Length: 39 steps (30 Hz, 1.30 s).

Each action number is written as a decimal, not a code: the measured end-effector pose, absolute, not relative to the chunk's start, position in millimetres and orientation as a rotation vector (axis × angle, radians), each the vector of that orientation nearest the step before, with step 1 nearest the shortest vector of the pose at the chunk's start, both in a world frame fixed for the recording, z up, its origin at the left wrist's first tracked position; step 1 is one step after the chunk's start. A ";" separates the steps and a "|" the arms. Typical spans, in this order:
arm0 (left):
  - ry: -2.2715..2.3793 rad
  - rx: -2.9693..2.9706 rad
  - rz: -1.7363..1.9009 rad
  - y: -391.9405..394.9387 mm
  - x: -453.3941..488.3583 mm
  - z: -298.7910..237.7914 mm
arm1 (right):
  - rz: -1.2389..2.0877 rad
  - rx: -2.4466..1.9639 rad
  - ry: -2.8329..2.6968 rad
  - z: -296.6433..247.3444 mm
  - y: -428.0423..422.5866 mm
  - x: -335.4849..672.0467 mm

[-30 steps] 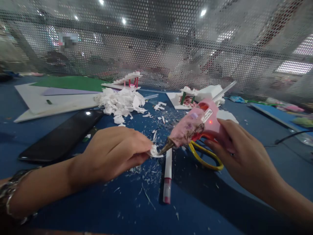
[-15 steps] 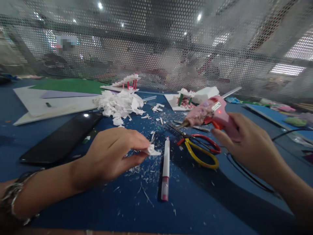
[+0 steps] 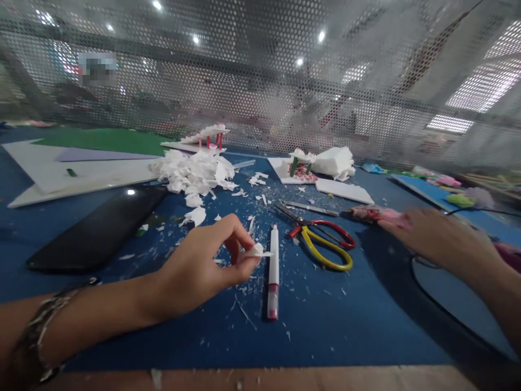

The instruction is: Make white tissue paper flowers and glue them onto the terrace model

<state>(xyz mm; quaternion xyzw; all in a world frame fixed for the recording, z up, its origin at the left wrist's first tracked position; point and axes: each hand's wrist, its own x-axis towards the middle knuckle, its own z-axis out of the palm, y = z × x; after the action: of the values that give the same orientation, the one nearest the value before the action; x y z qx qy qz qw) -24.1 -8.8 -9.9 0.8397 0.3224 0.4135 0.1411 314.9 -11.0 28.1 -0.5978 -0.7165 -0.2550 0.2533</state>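
Being pinched by the left hand (image 3: 199, 266) is a white scrap (image 3: 257, 251); at right, a hot-glue gun (image 3: 368, 214) is being touched by the right hand (image 3: 443, 239), grip indeterminable.

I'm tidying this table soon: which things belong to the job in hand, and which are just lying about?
Job in hand:
small white piece, pinched by the left hand
pink glue gun, right hand at it, grip unclear

Seemingly lying about, untouched:
black phone
scissors
white pen
green sheet
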 end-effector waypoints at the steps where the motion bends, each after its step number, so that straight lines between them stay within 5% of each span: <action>1: 0.902 2.480 1.227 -8.0 -25.7 -10.5 | -0.896 -1.734 -1.932 31.5 -15.1 299.2; 4: 0.806 2.659 1.271 -6.4 -30.3 -11.7 | -0.903 -1.395 -2.156 36.6 -31.0 240.9; 11: 0.815 2.686 1.290 -12.0 -28.7 -11.2 | -0.247 -0.864 -2.263 19.4 -58.0 162.1; 39: 0.743 2.578 1.193 -15.3 -27.9 -11.3 | -0.206 -0.833 -2.242 11.5 -51.8 163.1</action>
<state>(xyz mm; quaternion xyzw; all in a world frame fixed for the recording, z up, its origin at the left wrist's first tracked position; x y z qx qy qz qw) -27.9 -15.3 -11.3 0.8734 0.2516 0.4041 0.1026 163.1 -51.8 11.5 -0.3236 -0.8706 -0.0798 0.3620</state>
